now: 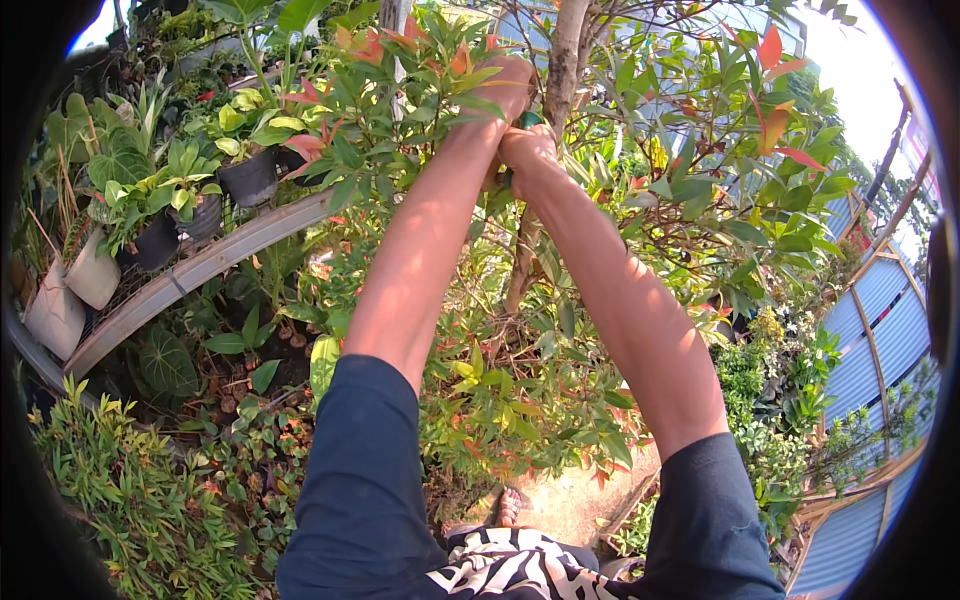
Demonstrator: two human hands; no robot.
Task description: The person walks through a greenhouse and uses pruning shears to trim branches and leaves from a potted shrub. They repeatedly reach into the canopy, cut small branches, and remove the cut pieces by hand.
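Both my arms reach up into a leafy shrub [697, 172] with green leaves and red-orange new growth. My right hand [531, 152] is closed around a green tool handle [530, 119], which shows above and below the fist; the rest of the tool is hidden. Just above it is my left hand [508, 84], partly covered by leaves, its fingers turned away from view. What the left hand holds, if anything, cannot be made out. A slim woody trunk [564, 71] rises close beside both hands, on their right.
On the left, several potted plants, one in a black pot [250, 178], stand along a metal rail [202, 274]. Low foliage [142, 480] grows below. A corrugated metal fence [885, 322] with wooden battens runs along the right. A paved path [577, 499] lies by my sandalled foot [510, 507].
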